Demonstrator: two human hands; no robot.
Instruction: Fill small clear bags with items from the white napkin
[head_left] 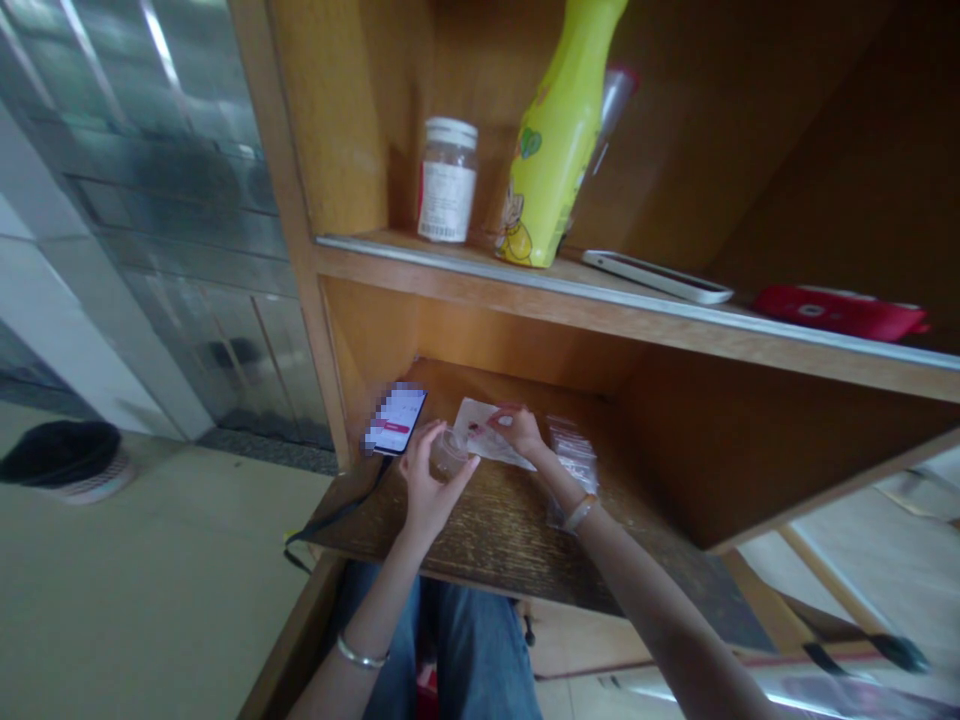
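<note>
My left hand (429,488) is wrapped around a small clear container (448,452) held just above the dark wooden desk (487,525). My right hand (516,430) pinches a small white packet (480,428) with a red mark, right beside the container's top. Both hands are inside the lower cubby of a wooden shelf unit. What is inside the container is too blurred to tell.
A phone (396,420) with a lit screen and a black cable lies left of my hands. Clear plastic bags (574,455) lie to the right. The upper shelf (600,300) holds a white-capped jar (447,180), a yellow-green bottle (555,140), a white phone (656,275) and a red case (840,312).
</note>
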